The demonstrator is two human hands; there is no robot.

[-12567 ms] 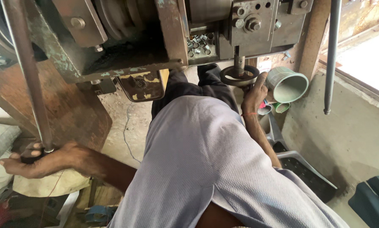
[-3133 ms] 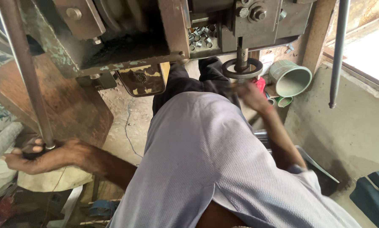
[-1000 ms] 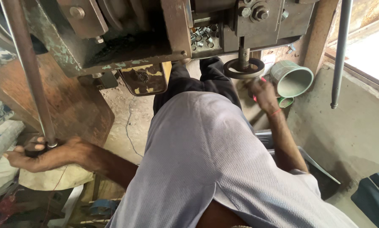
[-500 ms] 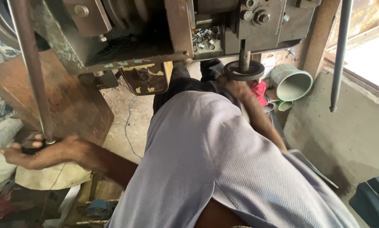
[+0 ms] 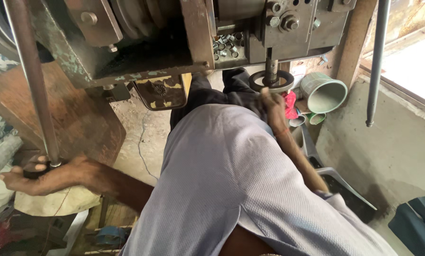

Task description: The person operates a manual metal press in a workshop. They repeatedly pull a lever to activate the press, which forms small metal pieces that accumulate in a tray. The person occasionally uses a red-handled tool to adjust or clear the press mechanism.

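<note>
- Steel press work: our left hand (image 5: 44,175) is wrapped shut around the dark knob at the foot of the lever (image 5: 32,85), fingers curled over it, thumb side up.
- Our right hand (image 5: 271,106) reaches forward to the die ring (image 5: 271,81) under the ram (image 5: 270,66); fingertips touch its near rim. We cannot tell whether they pinch a small part or only rest there.
- Loose blanks (image 5: 226,45) sit in a tray above and left of the right hand; a green cup (image 5: 324,92) and red rag (image 5: 289,105) lie just right of it.
- Step, as we judge it: seating or clearing a piece at the die, lever held ready.
- Next move calls for the right fingers well clear of the ram before the left hand pulls.
</note>
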